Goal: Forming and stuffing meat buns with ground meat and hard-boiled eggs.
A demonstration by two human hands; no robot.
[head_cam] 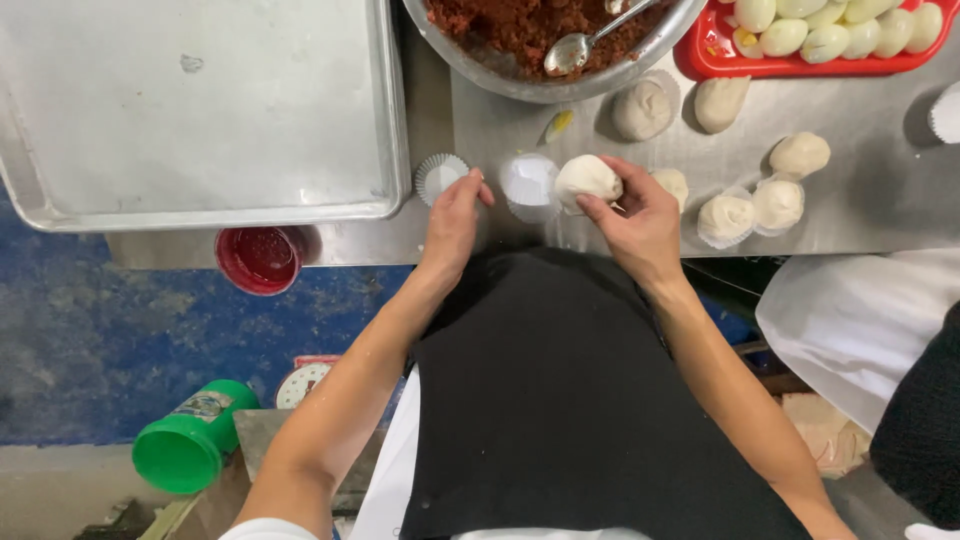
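Fingers of the right hand [640,215] cup a dough ball [587,178]; left hand [453,215] seemingly loosely curled, empty.

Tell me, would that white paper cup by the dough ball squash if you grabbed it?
Probably. The paper cup looks thin and pleated, so it likely crumples and slides easily. The dough ball in the right hand looks soft, likely denting under fingers.

A brushed steel tabletop [600,225] is seen across the upper part of the view, lit evenly from above so that soft shadows are cast. Below its edge a floor [100,330] painted blue, worn and mottled, is shown. A red bucket [260,258] is set just under the tabletop's edge, and a green container [190,445] is placed lower down, on a grey ledge [255,425] beside pale concrete.
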